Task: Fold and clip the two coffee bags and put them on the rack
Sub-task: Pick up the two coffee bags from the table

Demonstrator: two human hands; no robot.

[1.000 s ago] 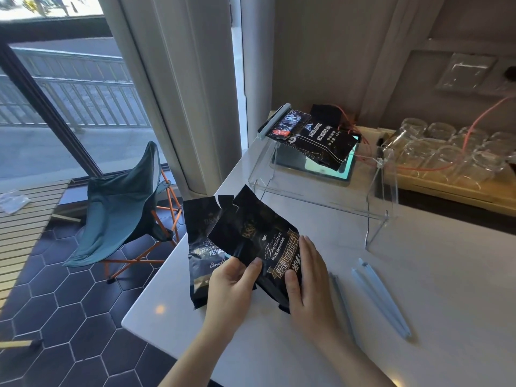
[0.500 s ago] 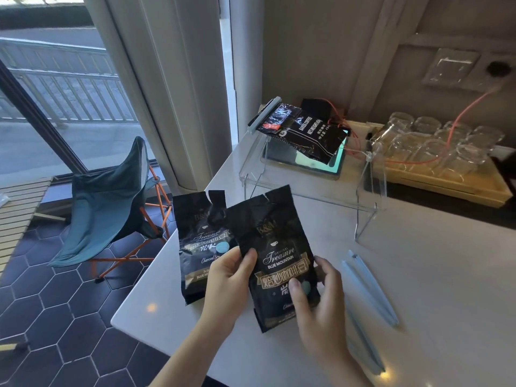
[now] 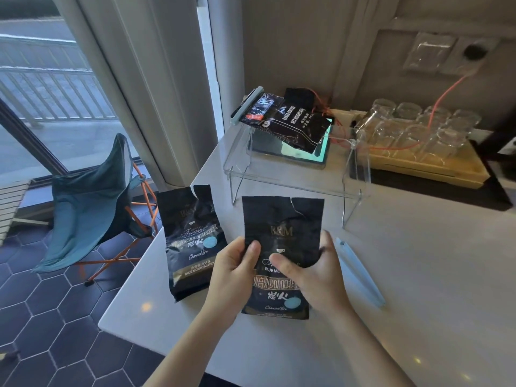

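Observation:
A black coffee bag (image 3: 282, 219) with a torn top stands upright on the white table, held from both sides. My left hand (image 3: 233, 272) grips its left edge, thumb on the front. My right hand (image 3: 310, 270) wraps its right side and covers part of the label. A second black coffee bag (image 3: 192, 238), also torn open, lies flat to the left, apart from my hands. A pale blue sealing clip (image 3: 358, 272) lies on the table right of my right hand. The clear acrylic rack (image 3: 293, 182) stands behind, with a clipped dark bag (image 3: 290, 121) on its top.
A yellow tray (image 3: 427, 166) of upturned glasses sits at the back right, with an orange cable running over it. The table's left edge (image 3: 131, 277) drops to a tiled floor with a green folding chair (image 3: 92, 202). A dark device (image 3: 290, 152) with a lit screen sits under the rack.
The held bag has turned upright and shifted right, away from the second bag. Both hands slid up to its middle. The camera has moved closer.

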